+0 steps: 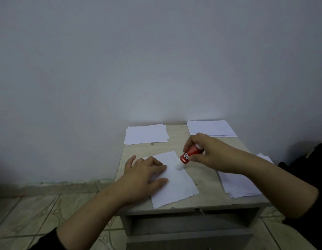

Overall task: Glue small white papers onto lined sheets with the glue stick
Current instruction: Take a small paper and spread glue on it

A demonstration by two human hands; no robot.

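Observation:
A white sheet of paper (176, 184) lies at the front middle of a small table (198, 177). My left hand (142, 175) rests flat on the sheet's left part, fingers spread, pinning it down. My right hand (207, 152) grips a red glue stick (190, 153) tilted down to the left, its white tip touching the sheet near its upper right. I cannot make out lines on the sheet.
Three paper stacks lie on the table: one at the back left (146, 134), one at the back right (210, 128), one at the right edge (239, 184) under my right forearm. The table stands against a pale wall. Tiled floor (39, 213) to the left, a dark object (311, 159) at far right.

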